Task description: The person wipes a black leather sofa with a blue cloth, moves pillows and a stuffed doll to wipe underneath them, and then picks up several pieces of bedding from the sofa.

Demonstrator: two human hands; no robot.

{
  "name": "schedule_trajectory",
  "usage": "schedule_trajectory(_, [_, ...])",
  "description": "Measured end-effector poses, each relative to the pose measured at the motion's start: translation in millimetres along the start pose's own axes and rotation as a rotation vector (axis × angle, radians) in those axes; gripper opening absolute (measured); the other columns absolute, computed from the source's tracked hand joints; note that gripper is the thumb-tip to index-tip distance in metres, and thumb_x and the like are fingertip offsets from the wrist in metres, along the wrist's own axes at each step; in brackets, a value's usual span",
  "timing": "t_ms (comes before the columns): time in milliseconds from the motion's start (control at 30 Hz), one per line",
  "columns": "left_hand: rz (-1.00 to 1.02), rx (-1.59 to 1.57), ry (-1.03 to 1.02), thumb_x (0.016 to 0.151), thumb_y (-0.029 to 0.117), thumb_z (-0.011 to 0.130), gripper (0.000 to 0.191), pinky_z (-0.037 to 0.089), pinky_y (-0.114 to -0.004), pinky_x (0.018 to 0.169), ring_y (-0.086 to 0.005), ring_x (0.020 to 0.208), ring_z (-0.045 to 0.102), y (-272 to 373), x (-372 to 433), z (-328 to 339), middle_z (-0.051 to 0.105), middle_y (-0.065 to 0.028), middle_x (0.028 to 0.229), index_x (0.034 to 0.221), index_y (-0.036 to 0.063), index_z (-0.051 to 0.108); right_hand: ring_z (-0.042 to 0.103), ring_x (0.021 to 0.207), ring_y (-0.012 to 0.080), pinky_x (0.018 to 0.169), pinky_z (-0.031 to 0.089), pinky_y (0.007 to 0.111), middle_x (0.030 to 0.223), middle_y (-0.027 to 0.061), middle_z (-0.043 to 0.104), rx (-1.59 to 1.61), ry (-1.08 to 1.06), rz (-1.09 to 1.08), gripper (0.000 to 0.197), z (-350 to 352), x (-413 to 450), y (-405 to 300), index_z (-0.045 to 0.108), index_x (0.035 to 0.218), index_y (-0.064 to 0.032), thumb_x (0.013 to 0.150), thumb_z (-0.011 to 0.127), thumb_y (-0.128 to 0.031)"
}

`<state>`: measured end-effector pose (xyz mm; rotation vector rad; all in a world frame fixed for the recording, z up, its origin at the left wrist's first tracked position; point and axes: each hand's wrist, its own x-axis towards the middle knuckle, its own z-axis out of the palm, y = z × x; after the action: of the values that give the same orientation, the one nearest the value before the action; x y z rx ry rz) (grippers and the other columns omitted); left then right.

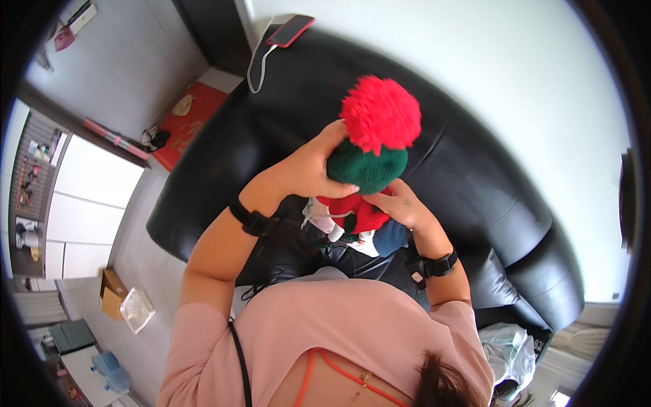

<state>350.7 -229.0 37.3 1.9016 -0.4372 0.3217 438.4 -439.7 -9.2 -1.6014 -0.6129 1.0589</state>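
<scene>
A green knitted hat (367, 167) with a fluffy red pom-pom (382, 114) is lifted in front of me above the black leather sofa. My left hand (318, 163) wraps its left side, thumb along the lower edge. My right hand (399, 203) grips beneath it, at a red knitted piece (368, 217); whether red and green are joined is hidden. Lower down are a dark blue textile (389, 238) and a white printed item (319, 213) with a pale cord. Small white and green pieces show between them, too small to name.
The black sofa (305, 91) curves around in front, with a cushion (491, 282) at right. A phone (291, 30) with a white cable lies on its top edge. Plastic bags (508, 351) sit lower right. A cardboard box (113, 295) and white basket (137, 309) stand on the floor at left.
</scene>
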Motion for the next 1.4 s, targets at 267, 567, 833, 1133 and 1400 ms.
schedule_trajectory(267, [0.306,-0.07,-0.11,0.066,0.006,0.073,0.091,0.032,-0.036,0.1,-0.0224,0.122,0.037,39,86,-5,0.038,-0.0141,0.13,0.138,0.0025,0.017,0.053,0.071,0.0045,0.062,0.043,0.02,0.085,-0.0005,0.06,-0.091,0.39,-0.295,0.029,-36,-41,-51,0.053,0.111,-0.0021,0.084,0.06,-0.01])
schedule_trajectory(567, [0.124,0.164,0.213,0.08,0.02,0.065,0.067,0.043,-0.038,0.091,-0.0295,0.119,0.041,33,180,38,0.028,-0.015,0.137,0.135,0.0108,0.029,0.059,0.081,0.0133,0.071,0.048,0.026,0.091,0.0081,0.063,-0.286,0.924,-0.345,0.036,-235,-21,-105,0.056,0.107,0.0006,0.082,0.063,-0.025])
schedule_trajectory(833, [-0.346,0.181,-0.043,0.082,0.015,0.063,0.054,0.041,-0.034,0.091,-0.0228,0.113,0.045,-40,53,33,0.029,-0.0119,0.139,0.131,0.0136,0.04,0.058,0.098,0.0338,0.08,0.046,0.043,0.099,0.0151,0.064,-0.96,1.218,0.134,0.042,-282,43,-52,0.052,0.11,-0.0143,0.079,0.058,-0.043])
schedule_trajectory(1133, [-0.636,-0.151,-0.128,0.089,0.01,0.054,0.033,0.042,-0.031,0.092,-0.019,0.106,0.054,-76,-38,20,0.055,-0.0103,0.117,0.12,0.0015,0.048,0.06,0.096,0.0316,0.081,0.048,0.04,0.1,0.0163,0.064,-1.014,1.17,0.064,0.079,-284,15,-62,0.042,0.129,-0.008,0.07,0.064,-0.057])
schedule_trajectory(1400, [-0.694,-0.131,-0.234,0.088,0.009,0.053,0.032,0.042,-0.031,0.092,-0.0194,0.106,0.054,-68,-56,20,0.056,-0.0115,0.115,0.119,0.0013,0.049,0.061,0.087,0.0281,0.072,0.049,0.039,0.094,0.0127,0.062,-1.126,1.264,0.047,0.069,-246,-33,-80,0.041,0.13,-0.0129,0.073,0.065,-0.043])
